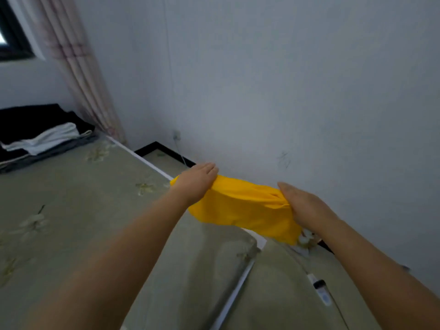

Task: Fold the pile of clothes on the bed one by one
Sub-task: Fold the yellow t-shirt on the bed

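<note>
A bright yellow garment (242, 206) hangs stretched in the air between my two hands, above the far edge of the bed (71, 210). My left hand (197, 181) grips its left end from above, fingers pointing toward the wall. At the right end my right hand (302, 206) holds bunched fabric, thumb on top. The lower part of the garment droops toward a pillow (273, 289). A stack of folded clothes (40, 136), black, white and grey, lies at the far left of the bed.
The bed has a green floral sheet. A grey wall (285, 91) rises right behind the garment, with a narrow strip of floor (164, 158) between it and the bed. A curtain (78, 75) and window corner are at top left. A small white-and-black device (320, 291) lies on the pillow.
</note>
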Demonstrator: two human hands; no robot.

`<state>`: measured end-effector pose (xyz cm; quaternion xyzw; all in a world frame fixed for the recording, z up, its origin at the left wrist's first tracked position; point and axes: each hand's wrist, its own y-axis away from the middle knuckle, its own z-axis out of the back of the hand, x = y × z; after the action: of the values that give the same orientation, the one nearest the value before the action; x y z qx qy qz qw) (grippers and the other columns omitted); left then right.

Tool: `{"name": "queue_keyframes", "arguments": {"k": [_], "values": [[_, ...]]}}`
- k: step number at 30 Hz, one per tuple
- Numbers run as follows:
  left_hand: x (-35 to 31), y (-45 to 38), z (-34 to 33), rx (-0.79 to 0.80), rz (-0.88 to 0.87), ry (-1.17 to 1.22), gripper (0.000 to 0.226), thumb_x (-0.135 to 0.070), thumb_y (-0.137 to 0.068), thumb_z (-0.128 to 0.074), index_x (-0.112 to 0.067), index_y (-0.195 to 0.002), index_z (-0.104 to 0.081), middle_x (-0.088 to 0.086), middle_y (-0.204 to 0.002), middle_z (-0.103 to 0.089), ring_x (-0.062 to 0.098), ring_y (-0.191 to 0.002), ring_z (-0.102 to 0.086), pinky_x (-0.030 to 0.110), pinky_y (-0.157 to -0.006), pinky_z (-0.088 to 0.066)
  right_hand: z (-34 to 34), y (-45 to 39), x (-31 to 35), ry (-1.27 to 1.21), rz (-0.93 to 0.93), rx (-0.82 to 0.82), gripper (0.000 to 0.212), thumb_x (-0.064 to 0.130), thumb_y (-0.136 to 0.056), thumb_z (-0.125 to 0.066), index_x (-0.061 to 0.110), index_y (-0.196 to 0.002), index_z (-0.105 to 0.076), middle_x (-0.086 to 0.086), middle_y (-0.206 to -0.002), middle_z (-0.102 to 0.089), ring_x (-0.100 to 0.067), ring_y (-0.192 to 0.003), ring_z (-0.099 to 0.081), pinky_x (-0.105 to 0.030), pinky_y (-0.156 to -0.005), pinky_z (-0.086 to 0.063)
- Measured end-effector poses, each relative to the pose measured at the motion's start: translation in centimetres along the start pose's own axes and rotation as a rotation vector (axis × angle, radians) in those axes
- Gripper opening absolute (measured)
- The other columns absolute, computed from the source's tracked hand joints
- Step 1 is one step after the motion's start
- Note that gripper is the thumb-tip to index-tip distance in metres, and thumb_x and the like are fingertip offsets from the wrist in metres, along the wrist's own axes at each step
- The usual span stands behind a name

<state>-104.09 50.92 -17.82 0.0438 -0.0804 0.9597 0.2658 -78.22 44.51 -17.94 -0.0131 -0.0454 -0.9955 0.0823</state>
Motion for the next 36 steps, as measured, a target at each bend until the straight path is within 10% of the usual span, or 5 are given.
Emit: {"name": "queue_keyframes", "arguments": {"k": [20,36], "values": [[9.6,-43.3,9.5,-0.160,0.089,-0.137,0.053,-0.004,-0.097,-0.027,-0.010,-0.146,-0.007,0.007,-0.155,-0.007,0.019,-0.142,-0.009,0.027,-0.113,-0.008,20.3,-36.4,-20.5,0.113,0.062,-0.317,0.058,0.012,-0.098,-0.035,0.019,-0.147,-0.006,-0.003,-0.155,-0.010,-0.020,-0.140,-0.021,-0.030,-0.110,-0.025],[25.3,-50.2,3.6,0.128,0.745,-0.267,0.056,0.000,-0.096,-0.028,-0.005,-0.145,-0.002,0.012,-0.154,-0.004,0.022,-0.142,-0.006,0.030,-0.114,-0.007,19.4,-68.7,-12.3,0.038,0.676,-0.276,0.055,0.002,-0.097,-0.026,0.008,-0.146,-0.004,-0.010,-0.155,-0.003,-0.021,-0.143,-0.006,-0.031,-0.113,-0.016]]}}
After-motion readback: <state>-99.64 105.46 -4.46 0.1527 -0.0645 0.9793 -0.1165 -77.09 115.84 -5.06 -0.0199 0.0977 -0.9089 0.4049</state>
